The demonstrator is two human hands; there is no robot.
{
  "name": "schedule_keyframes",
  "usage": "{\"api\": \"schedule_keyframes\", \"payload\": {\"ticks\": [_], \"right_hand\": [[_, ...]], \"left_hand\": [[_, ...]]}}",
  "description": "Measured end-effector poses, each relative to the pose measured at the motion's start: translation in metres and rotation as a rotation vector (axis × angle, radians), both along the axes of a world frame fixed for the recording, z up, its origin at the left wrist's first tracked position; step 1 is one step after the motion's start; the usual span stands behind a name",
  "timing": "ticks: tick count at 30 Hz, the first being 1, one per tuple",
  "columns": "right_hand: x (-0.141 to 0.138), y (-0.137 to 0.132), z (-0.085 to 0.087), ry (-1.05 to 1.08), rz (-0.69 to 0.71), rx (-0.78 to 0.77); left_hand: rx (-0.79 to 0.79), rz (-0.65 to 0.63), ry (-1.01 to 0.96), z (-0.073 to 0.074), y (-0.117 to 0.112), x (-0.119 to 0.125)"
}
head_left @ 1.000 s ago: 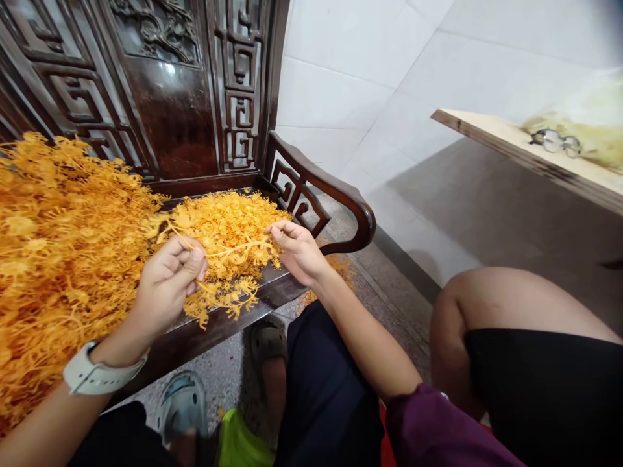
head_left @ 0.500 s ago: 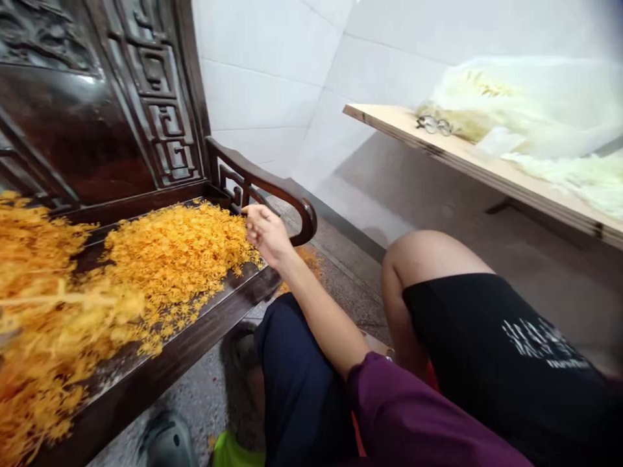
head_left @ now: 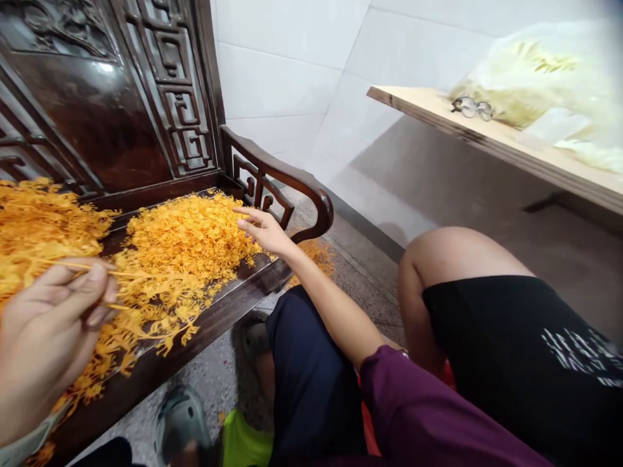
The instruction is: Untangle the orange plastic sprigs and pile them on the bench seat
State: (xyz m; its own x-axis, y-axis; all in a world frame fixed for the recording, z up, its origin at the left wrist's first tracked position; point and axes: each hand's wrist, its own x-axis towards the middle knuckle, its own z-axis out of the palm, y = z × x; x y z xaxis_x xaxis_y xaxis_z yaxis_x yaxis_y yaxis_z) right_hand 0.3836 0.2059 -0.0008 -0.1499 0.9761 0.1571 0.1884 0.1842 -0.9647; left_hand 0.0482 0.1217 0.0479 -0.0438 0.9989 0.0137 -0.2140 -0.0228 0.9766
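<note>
My left hand (head_left: 61, 318) is closed around thin stems of an orange-yellow flower sprig (head_left: 160, 318), low over the left part of a dark wooden bench (head_left: 146, 379). The sprig's branching tips spread to the right of the fingers. My right hand (head_left: 265, 232), below a purple short sleeve, is open with its fingers apart. It hovers at the right edge of a heap of loose orange-yellow flower pieces (head_left: 189, 237) on the seat; whether its fingertips touch the heap I cannot tell. More uncut-looking orange sprigs (head_left: 43, 214) are piled at the left.
The bench's curved armrest (head_left: 318, 207) rises beyond my right hand. Orange bits (head_left: 316, 256) lie on the floor past it. At the right, a wooden board (head_left: 418, 100) carries glasses (head_left: 472, 108) and a pale plastic bag (head_left: 535, 71). Another person's bare knee (head_left: 452, 253) is close on my right.
My left hand has come into view from the left edge, bringing the sprig forward and rightward. My right hand's fingers have straightened from a curl. The view has shifted slightly.
</note>
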Motion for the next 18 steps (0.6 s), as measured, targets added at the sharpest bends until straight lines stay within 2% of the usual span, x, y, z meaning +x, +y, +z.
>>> {"api": "schedule_keyframes", "payload": {"ticks": [2, 4, 7, 10, 13, 18], "right_hand": [[-0.004, -0.006, 0.004, -0.068, 0.072, 0.063], [-0.01, -0.013, 0.008, -0.084, 0.185, 0.056], [-0.024, -0.026, 0.014, 0.033, 0.379, -0.068], [-0.038, -0.036, 0.019, 0.21, 0.486, -0.157], [-0.046, -0.041, 0.026, 0.361, 0.456, -0.22], [-0.046, -0.041, 0.034, 0.5, 0.273, -0.268]], "left_hand": [[-0.026, 0.03, -0.036, 0.007, -0.008, 0.013], [-0.047, 0.01, -0.108, 0.012, -0.015, 0.027], [-0.061, -0.031, -0.17, 0.014, -0.02, 0.041], [-0.053, -0.046, -0.156, 0.011, -0.021, 0.048], [-0.006, -0.082, -0.097, 0.006, -0.021, 0.049], [0.055, -0.112, 0.136, -0.009, -0.021, 0.046]]}}
